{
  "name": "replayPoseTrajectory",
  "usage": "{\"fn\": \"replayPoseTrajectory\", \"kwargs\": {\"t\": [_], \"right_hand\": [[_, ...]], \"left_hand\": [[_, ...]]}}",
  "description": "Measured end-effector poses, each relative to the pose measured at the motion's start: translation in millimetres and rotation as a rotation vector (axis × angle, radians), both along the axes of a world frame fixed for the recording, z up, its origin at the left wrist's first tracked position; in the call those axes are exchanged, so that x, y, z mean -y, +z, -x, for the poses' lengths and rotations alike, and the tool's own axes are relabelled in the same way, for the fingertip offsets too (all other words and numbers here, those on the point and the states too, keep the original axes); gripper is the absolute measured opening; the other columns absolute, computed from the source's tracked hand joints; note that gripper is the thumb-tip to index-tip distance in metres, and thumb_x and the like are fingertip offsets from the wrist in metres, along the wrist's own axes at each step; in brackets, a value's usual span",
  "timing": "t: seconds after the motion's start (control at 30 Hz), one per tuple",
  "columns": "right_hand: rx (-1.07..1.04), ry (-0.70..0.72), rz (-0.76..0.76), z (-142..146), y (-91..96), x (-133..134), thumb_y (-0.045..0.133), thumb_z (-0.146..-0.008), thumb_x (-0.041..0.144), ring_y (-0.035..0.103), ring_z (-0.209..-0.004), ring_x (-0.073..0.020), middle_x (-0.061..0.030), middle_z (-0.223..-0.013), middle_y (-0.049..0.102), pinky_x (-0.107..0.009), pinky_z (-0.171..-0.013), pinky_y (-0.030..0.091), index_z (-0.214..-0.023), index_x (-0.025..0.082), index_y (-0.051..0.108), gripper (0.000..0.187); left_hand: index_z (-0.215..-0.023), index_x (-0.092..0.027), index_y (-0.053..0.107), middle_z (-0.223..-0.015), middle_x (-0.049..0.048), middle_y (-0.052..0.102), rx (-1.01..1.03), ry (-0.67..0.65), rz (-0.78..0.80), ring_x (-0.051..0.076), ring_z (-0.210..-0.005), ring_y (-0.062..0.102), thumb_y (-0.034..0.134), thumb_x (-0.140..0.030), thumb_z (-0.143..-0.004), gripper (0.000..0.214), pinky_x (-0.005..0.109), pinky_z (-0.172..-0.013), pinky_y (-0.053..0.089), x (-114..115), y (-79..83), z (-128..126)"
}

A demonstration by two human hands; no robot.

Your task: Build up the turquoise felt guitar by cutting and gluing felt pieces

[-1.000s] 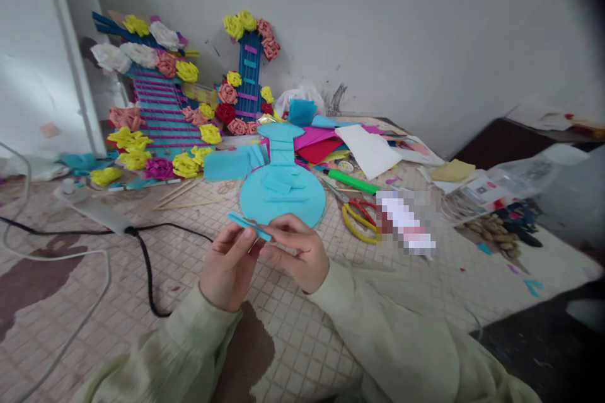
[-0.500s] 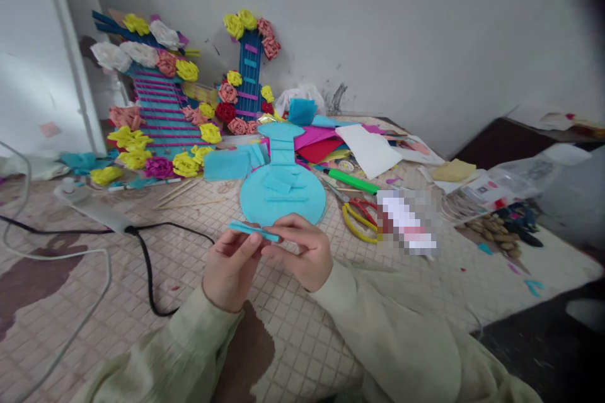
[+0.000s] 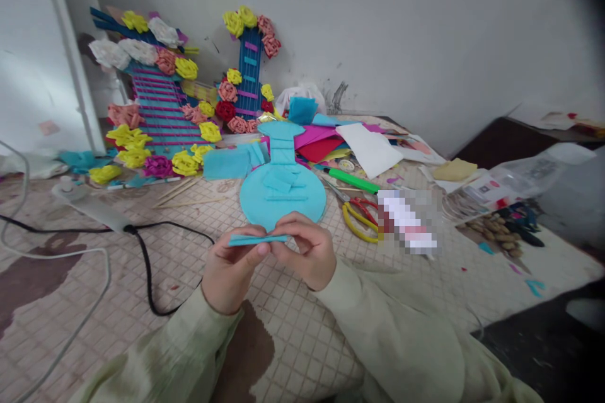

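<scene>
A folded light-blue paper strip (image 3: 255,240) is pinched between both hands above the tiled-pattern table. My left hand (image 3: 231,267) grips its left part, with the thumb in front and the fingers behind. On the right part, my right hand (image 3: 307,249) closes its thumb and fingertips. Just beyond the hands lies a light-blue guitar-shaped piece (image 3: 250,198), its round body nearest me and its neck pointing away. Loose light-blue scraps (image 3: 282,181) and a thin raised strip rest on that body.
Right of the blue shape lie yellow-handled scissors (image 3: 354,227), red-handled pliers (image 3: 368,206) and a green cutter (image 3: 352,180). Coloured sheets (image 3: 321,146) pile up behind. Flower-decorated models (image 3: 163,110) lean at the wall. A power strip (image 3: 92,206) with cables sits left.
The strip has turned from a slant to nearly level and shows longer between the fingers. My right hand has shifted slightly along it to the right.
</scene>
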State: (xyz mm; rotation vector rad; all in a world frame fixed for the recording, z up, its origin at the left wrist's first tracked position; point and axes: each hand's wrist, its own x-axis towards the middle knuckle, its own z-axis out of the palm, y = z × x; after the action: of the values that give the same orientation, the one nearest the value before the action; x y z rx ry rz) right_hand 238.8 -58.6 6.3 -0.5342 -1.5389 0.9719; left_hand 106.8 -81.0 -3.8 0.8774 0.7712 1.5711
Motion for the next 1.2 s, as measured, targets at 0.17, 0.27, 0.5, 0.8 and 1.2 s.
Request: {"fn": "replayPoseTrajectory", "kwargs": {"t": [0.17,0.27,0.5,0.8,1.2], "right_hand": [[-0.021,0.054,0.013,-1,1.4,0,0.067,-0.072,0.016,0.055,-0.069,-0.0139,-0.0031,-0.078,0.060,-0.029,-0.063,0.047,-0.084,0.022,0.068,0.014],[-0.029,0.085,0.028,-2,2.8,0,0.067,-0.071,0.015,0.055,-0.070,-0.0139,-0.0030,-0.078,0.060,-0.029,-0.063,0.046,-0.084,0.022,0.068,0.015],[-0.031,0.086,0.037,-3,3.5,1,0.067,-0.072,0.016,0.054,-0.069,-0.0141,-0.0026,-0.074,0.060,-0.030,-0.062,0.046,-0.082,0.021,0.068,0.011],[-0.045,0.057,0.050,-3,8.0,3,0.067,-0.072,0.017,0.054,-0.066,-0.0134,-0.0022,-0.072,0.061,-0.029,-0.060,0.046,-0.079,0.020,0.067,0.008],[-0.066,0.055,0.056,-4,8.9,2,0.067,-0.071,0.016,0.054,-0.067,-0.0139,-0.0021,-0.071,0.060,-0.029,-0.060,0.045,-0.077,0.020,0.068,0.007]], "left_hand": [[-0.069,-0.023,0.070,-0.071,0.0007,0.067,-0.070,0.009,-0.075,0.016,-0.072,0.063,0.079,-0.024,-0.057,0.015,0.030,-0.066,0.053,2,-0.5,2],[-0.071,-0.022,0.070,-0.073,0.0012,0.067,-0.125,0.025,-0.129,0.016,-0.072,0.063,0.078,-0.024,-0.060,0.013,0.030,-0.067,0.053,2,-2.1,3],[-0.079,-0.026,0.070,-0.077,-0.0009,0.067,-0.234,0.033,-0.259,0.013,-0.075,0.061,0.071,-0.017,-0.068,0.014,0.026,-0.069,0.051,2,-5.2,7],[-0.084,-0.029,0.070,-0.080,-0.0010,0.068,-0.348,0.086,-0.364,0.014,-0.078,0.060,0.069,-0.014,-0.071,0.020,0.026,-0.071,0.050,0,-3.7,15],[-0.083,-0.029,0.071,-0.078,0.0005,0.065,-0.363,0.140,-0.390,0.015,-0.075,0.058,0.070,-0.014,-0.069,0.021,0.028,-0.065,0.049,2,2.3,20]]}}
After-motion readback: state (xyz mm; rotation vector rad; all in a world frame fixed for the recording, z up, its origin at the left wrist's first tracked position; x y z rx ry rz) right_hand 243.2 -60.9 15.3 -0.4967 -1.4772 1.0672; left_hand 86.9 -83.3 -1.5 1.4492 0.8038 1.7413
